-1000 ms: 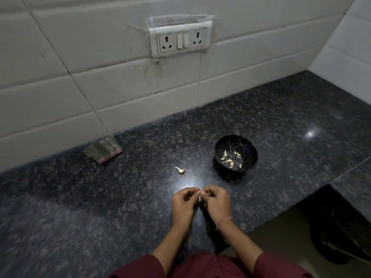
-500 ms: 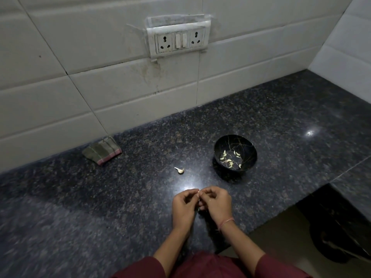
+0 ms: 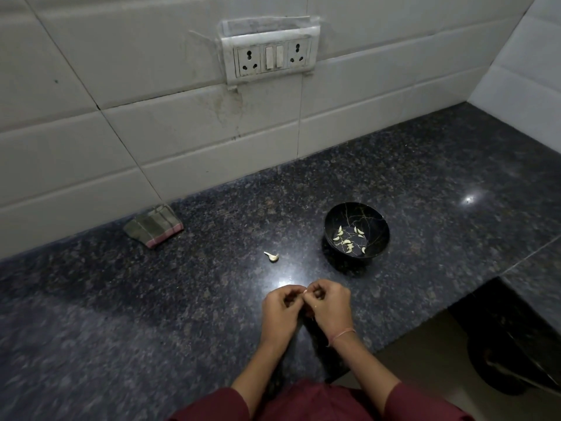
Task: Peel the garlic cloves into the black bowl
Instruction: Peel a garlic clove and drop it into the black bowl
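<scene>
My left hand (image 3: 283, 309) and my right hand (image 3: 329, 308) meet fingertip to fingertip low over the dark granite counter. Between them they pinch a small garlic clove (image 3: 305, 290), of which only a pale sliver shows. A black bowl (image 3: 374, 217) stands beyond my right hand, holding several peeled cloves (image 3: 349, 240). One unpeeled clove (image 3: 272, 256) lies on the counter to the left of the bowl, above my hands.
A folded grey cloth (image 3: 154, 225) lies against the tiled wall at the back left. A socket plate (image 3: 270, 57) is set in the wall above. The counter edge (image 3: 425, 329) drops off at the right front, with a dark pan (image 3: 501, 369) below.
Both hands stay together on the clove with small finger movements. The bowl and the loose clove have not moved.
</scene>
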